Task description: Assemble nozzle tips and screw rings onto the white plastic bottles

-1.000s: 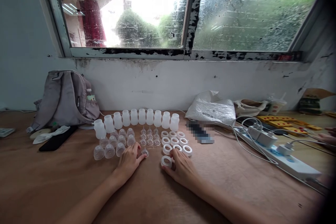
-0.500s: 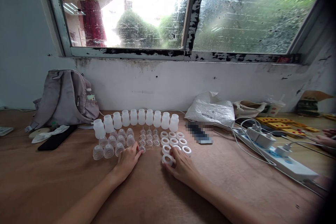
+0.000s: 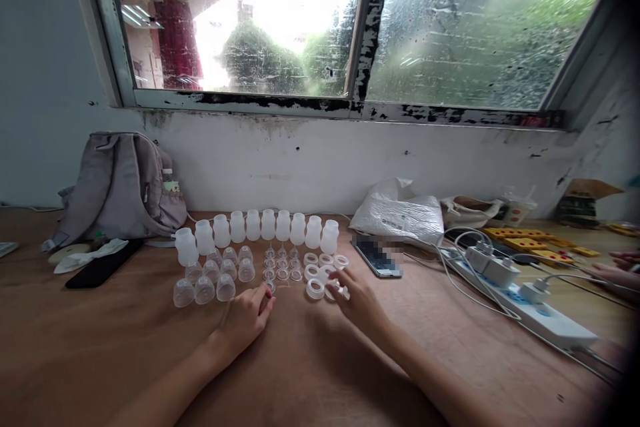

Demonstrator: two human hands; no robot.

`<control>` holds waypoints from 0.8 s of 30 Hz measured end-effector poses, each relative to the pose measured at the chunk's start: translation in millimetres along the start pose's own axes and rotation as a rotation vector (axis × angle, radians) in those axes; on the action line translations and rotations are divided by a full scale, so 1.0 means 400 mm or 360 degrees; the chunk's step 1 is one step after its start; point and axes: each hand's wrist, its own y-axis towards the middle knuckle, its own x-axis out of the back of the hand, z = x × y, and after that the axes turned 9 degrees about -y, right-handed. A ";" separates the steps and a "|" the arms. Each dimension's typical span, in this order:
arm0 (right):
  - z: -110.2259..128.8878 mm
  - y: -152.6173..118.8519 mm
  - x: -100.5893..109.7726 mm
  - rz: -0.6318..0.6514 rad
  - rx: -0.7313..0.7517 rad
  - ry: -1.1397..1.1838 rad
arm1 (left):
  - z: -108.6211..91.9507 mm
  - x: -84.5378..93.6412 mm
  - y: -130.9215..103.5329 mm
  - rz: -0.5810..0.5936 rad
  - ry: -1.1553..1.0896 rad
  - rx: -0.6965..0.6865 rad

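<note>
My left hand point(image 3: 246, 315) is closed, its fingers curled beside the nearest clear teat-shaped piece point(image 3: 271, 286); anything inside them is hidden. My right hand point(image 3: 361, 303) hovers over the white rings point(image 3: 315, 289) with thumb and fingers apart, covering some of them. More small clear teat-shaped pieces point(image 3: 283, 274) stand in rows between the hands. Left of these are several clear domed caps point(image 3: 204, 290) in rows. Behind everything, frosted white bottles point(image 3: 253, 225) form a curved line.
A phone point(image 3: 377, 257) and a silvery bag point(image 3: 400, 210) lie behind the rings. On the right are a power strip point(image 3: 545, 320) with cables, yellow pieces point(image 3: 525, 243) and another person's hand point(image 3: 615, 277). A backpack point(image 3: 120, 187) and black case point(image 3: 103, 267) are at left.
The nearest ring, under my right fingers before, no longer shows. My right hand has lifted and shifted slightly right and away from me. My left hand has curled in and drawn back a little.
</note>
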 end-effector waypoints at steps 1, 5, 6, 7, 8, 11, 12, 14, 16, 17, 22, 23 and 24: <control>-0.027 0.012 0.007 -0.0044 -0.0091 -0.0053 | 0.000 0.000 -0.001 -0.0002 -0.0006 -0.0010; -0.144 0.040 0.016 -0.0068 -0.0492 -0.0323 | 0.001 0.000 -0.003 -0.0007 -0.0031 -0.0035; -0.168 0.042 0.011 -0.0042 -0.0561 -0.0360 | 0.001 -0.001 -0.003 -0.0005 -0.0034 -0.0037; -0.187 0.042 0.003 0.0001 -0.0627 -0.0372 | 0.001 -0.001 -0.004 0.0000 -0.0033 -0.0038; -0.203 0.042 -0.008 0.0053 -0.0675 -0.0369 | 0.000 -0.001 -0.004 0.0007 -0.0030 -0.0039; -0.226 0.041 -0.042 0.0181 -0.0747 -0.0361 | -0.001 0.000 -0.005 0.0023 -0.0016 -0.0047; -0.230 0.042 -0.052 0.0195 -0.0752 -0.0370 | -0.002 0.001 -0.005 0.0026 -0.0012 -0.0051; -0.235 0.044 -0.065 0.0192 -0.0755 -0.0384 | -0.002 0.001 -0.006 0.0030 -0.0013 -0.0057; -0.239 0.046 -0.072 0.0177 -0.0766 -0.0378 | -0.002 0.002 -0.006 0.0039 -0.0027 -0.0058; -0.241 0.046 -0.073 0.0175 -0.0770 -0.0369 | -0.002 0.002 -0.006 0.0044 -0.0036 -0.0057; -0.243 0.044 -0.071 0.0182 -0.0744 -0.0339 | -0.001 0.000 -0.007 0.0065 -0.0049 -0.0056; -0.241 0.044 -0.068 0.0170 -0.0744 -0.0341 | -0.001 0.000 -0.007 0.0068 -0.0050 -0.0058; -0.239 0.044 -0.065 0.0150 -0.0742 -0.0346 | -0.001 0.000 -0.007 0.0069 -0.0054 -0.0059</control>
